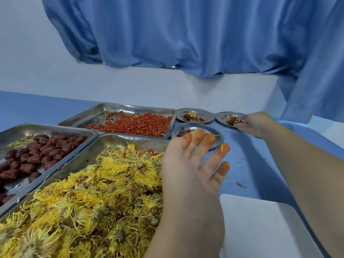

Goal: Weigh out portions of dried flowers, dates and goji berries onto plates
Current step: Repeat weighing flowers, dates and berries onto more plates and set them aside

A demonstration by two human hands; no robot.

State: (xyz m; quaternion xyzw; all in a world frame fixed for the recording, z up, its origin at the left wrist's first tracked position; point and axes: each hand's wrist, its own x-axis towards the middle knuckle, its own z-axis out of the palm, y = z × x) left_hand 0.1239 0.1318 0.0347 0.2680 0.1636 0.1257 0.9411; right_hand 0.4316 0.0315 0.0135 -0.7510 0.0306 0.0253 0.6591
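A steel tray of yellow dried flowers [89, 192] fills the near left. Behind it stand a tray of dark red dates [31, 153] and a tray of goji berries [134, 123]. Three small steel plates sit to the right: a near plate [217, 135], a far middle plate [204, 114] and a far right plate [223, 116], each holding a date, some flowers and berries. My left hand [191, 164] hovers palm up with straight, orange-stained fingers over the near plate's edge, holding nothing. My right hand [256, 123] pinches the rim of the far right plate.
The blue table top [247, 170] carries a few flower crumbs to the right of the trays. A white block [260, 224] sits at the near right corner. A white wall and a blue curtain [186, 34] rise behind the table.
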